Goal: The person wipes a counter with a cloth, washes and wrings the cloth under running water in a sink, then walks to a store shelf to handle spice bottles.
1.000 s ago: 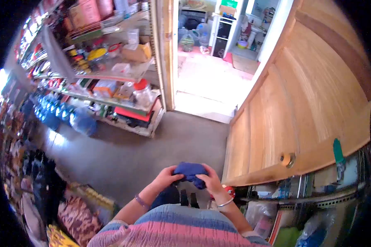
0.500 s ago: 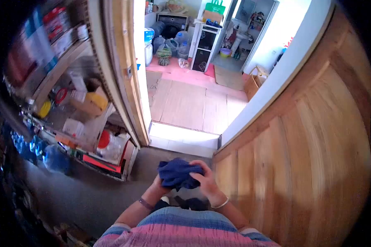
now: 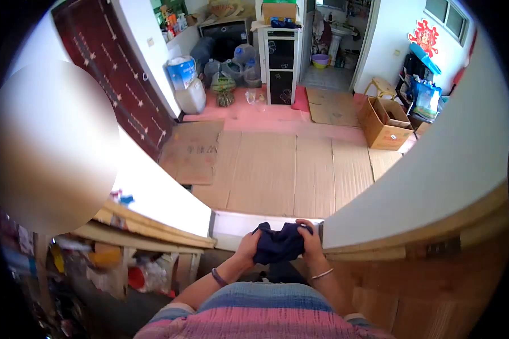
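So the cloth (image 3: pixel 280 244) is pinched between left hand (image 3: pixel 247 250) at its 9 o'clock and right hand (image 3: pixel 311 242) at 3, sill (image 3: pixel 234 224) beyond at 12, apparently holding stage, steady grip probably needed next.

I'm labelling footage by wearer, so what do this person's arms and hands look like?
Both are ungloved. Above the left hand sits a dark purplish bangle; above the right hand, a thin, pale bracelet. The short sleeves show grey-blue and pink, matching the striped top.
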Tool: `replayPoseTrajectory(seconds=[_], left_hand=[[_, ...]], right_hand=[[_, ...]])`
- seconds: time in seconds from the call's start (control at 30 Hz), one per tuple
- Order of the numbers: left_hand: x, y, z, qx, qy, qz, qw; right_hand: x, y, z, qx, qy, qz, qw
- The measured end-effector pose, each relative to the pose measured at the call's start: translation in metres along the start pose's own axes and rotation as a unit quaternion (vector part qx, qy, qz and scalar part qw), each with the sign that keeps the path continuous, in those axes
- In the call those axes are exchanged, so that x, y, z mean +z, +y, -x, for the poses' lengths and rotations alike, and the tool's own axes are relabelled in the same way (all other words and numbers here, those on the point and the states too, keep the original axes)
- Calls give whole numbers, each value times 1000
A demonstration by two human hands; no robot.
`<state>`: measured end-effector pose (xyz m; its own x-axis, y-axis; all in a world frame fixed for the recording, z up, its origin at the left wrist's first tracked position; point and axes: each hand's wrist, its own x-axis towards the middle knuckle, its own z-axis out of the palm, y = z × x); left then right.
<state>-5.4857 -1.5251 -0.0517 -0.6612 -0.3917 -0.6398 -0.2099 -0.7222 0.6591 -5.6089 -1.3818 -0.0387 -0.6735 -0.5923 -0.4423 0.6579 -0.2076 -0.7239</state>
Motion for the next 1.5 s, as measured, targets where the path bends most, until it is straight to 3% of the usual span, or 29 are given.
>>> replayPoseTrajectory(seconds=[0.03, 0.2, 0.27, 0.3, 0.47, 0.5, 0.53, 0.6, 0.63, 0.7, 0.8, 0.9, 1.1, 1.17, 1.2, 1.23, 1.33, 1.5], left_hand=[[13, 20, -20, 29, 9, -23, 999], [49, 96, -102, 4, -93, 174, 980], [58, 125, -118, 7, -75, 186, 980], [44, 123, -144, 17, -120, 206, 971], [25, 175, -238, 32, -27, 266, 963], [28, 193, -256, -12, -51, 282, 958], [23, 194, -286, -24, -47, 260, 964], [47, 236, -318, -56, -61, 250, 965], [65, 259, -334, -79, -21, 226, 971], [97, 294, -375, -73, -71, 179, 979], [148, 335, -421, -91, -90, 99, 987], [198, 351, -489, -130, -143, 37, 980], [290, 370, -607, -145, -151, -61, 976], [343, 398, -637, -170, -99, -76, 978], [360, 406, -656, -158, -141, -75, 974], [385, 423, -665, -173, -114, -83, 975], [431, 463, -714, -84, -107, -91, 986], [462, 510, -806, -5, -105, -57, 993]], right_hand=[[6, -14, -37, -22, -4, 6, 1000], [32, -64, -173, -72, -61, 70, 993], [56, -79, -205, -29, -70, 84, 994], [64, -84, -221, -18, -93, 90, 991], [83, -110, -315, -22, -126, 196, 972], [91, -125, -323, 9, -106, 180, 978], [93, -136, -339, 39, -95, 220, 970], [92, -162, -372, -4, -127, 256, 958], [90, -177, -390, -5, -107, 255, 961], [83, -206, -424, -1, -78, 254, 964], [68, -242, -463, 45, 17, 72, 996], [22, -249, -501, -42, 42, 80, 995], [-39, -311, -597, 24, 164, -33, 986], [-61, -341, -643, -24, 169, -10, 985], [-72, -360, -665, -48, 160, 6, 986], [-70, -394, -677, -35, 155, -24, 987], [-72, -470, -725, -38, 125, -97, 987], [-83, -544, -811, -28, 148, -64, 987]])
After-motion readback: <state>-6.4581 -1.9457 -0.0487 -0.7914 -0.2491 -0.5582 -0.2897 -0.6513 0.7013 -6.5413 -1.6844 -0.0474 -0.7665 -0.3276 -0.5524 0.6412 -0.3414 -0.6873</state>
